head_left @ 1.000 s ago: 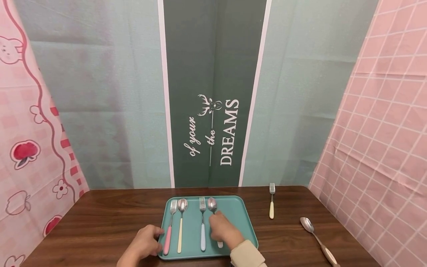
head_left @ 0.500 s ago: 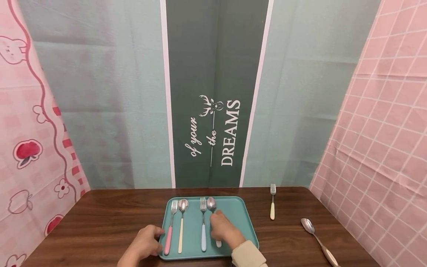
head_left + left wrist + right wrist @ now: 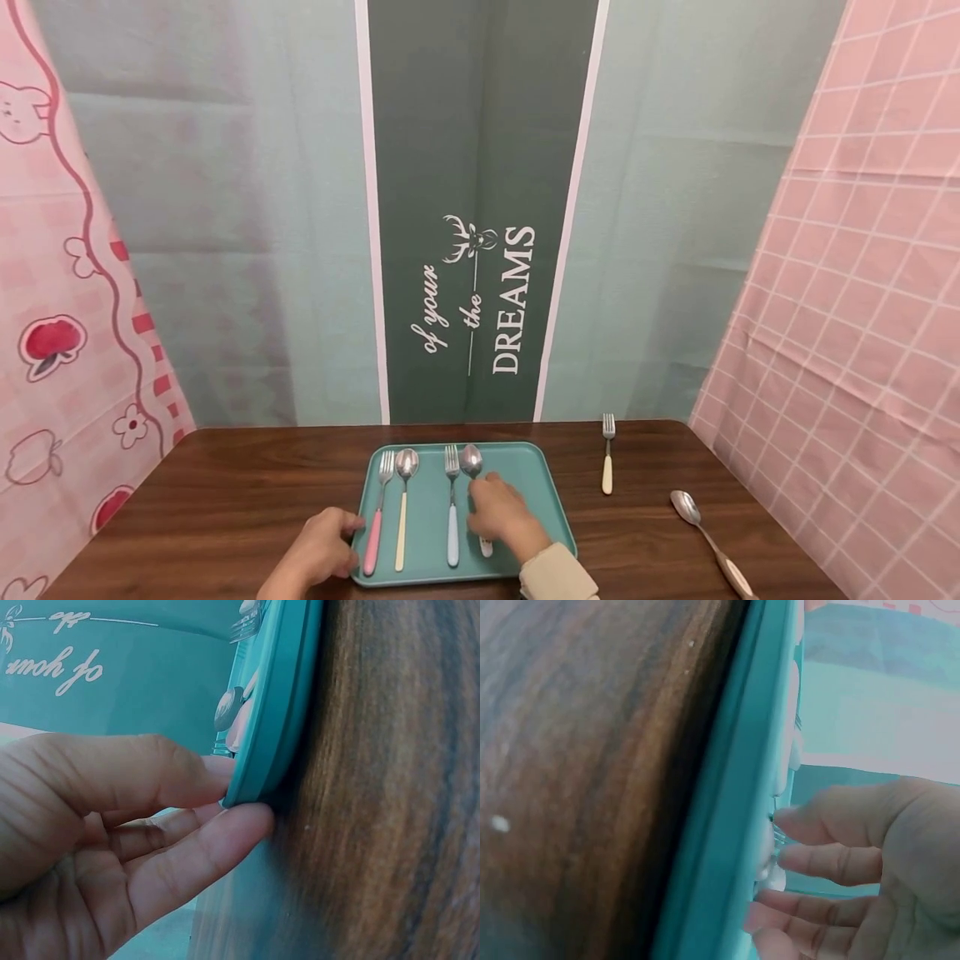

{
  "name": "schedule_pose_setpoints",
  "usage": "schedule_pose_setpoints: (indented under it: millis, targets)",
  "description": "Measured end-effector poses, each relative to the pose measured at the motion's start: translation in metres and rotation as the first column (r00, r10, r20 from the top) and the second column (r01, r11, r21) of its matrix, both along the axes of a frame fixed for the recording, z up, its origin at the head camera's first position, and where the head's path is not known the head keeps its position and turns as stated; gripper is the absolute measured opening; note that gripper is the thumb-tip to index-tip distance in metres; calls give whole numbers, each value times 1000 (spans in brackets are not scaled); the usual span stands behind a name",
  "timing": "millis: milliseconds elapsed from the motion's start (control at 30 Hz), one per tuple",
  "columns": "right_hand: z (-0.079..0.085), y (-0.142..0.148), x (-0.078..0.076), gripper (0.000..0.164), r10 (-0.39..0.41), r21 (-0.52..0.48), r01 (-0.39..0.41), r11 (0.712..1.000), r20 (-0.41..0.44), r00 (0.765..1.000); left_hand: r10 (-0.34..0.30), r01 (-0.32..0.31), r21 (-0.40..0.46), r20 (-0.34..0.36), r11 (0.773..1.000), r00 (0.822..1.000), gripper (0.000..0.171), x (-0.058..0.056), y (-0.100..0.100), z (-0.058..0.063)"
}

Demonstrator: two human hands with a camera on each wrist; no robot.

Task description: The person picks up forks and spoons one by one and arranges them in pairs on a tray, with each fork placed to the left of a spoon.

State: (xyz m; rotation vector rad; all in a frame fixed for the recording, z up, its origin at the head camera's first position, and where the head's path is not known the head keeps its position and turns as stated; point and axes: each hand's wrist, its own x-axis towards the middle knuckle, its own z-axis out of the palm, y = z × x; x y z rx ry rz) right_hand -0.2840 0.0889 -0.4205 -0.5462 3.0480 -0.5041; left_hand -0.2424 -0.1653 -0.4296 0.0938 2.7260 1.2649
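Note:
A teal tray [image 3: 536, 492] lies on the wooden table near me. My left hand [image 3: 318, 542] grips its left edge; in the left wrist view the thumb is above the rim [image 3: 274, 712] and a finger below. Over the tray, my right hand [image 3: 504, 512] holds a white-handled spoon [image 3: 471, 459] at the handle, fingers low over the tray in the right wrist view. The hand hides most of that handle. Left of this spoon lie a blue-handled fork [image 3: 453, 533], a cream-handled spoon [image 3: 401, 533] and a pink-handled fork [image 3: 372, 542], all roughly parallel.
Right of the tray, a cream-handled fork [image 3: 607, 475] lies on the table [image 3: 622, 533]. Farther right, a larger spoon [image 3: 711, 542] with a brown and white handle lies slanted. A hanging cloth [image 3: 465, 400] stands behind, with pink cloths on both sides.
The white-handled spoon has shifted slightly left, closer to the blue-handled fork, along with my right hand. My left hand has stayed at the tray's edge.

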Motion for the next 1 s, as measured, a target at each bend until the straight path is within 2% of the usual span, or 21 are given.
schedule_pose_setpoints:
  millis: [167, 300, 467, 667, 767, 800, 900, 1000]
  targets:
    - [7, 1, 3, 9, 65, 55, -63, 996, -32, 997, -3, 2, 9, 5, 1000, 1000, 50, 0, -1, -1]
    - [15, 2, 5, 18, 112, 132, -107, 986, -37, 993, 2, -2, 8, 13, 1000, 1000, 50, -1, -1, -1]
    - [17, 2, 5, 23, 108, 182, -101, 978, -29, 994, -2, 2, 11, 13, 1000, 1000, 49, -1, -1, -1]
    - [15, 6, 3, 25, 107, 169, -100, 980, -35, 994, 2, -2, 7, -11, 1000, 1000, 50, -1, 0, -1]
    - [14, 11, 1, 13, 97, 136, -90, 987, -46, 994, 2, -1, 8, -16, 1000, 1000, 50, -1, 1, -1]
    - [14, 13, 1, 11, 94, 129, -86, 988, -55, 994, 1, -1, 8, -16, 1000, 1000, 50, -1, 1, -1]
    - [14, 21, -1, 18, 88, 113, -78, 991, -87, 992, 1, -1, 8, -17, 1000, 1000, 50, -1, 0, -1]
    - [12, 31, -4, 15, 86, 120, -70, 990, -129, 988, 5, -5, 8, -12, 1000, 1000, 50, -1, 0, -1]
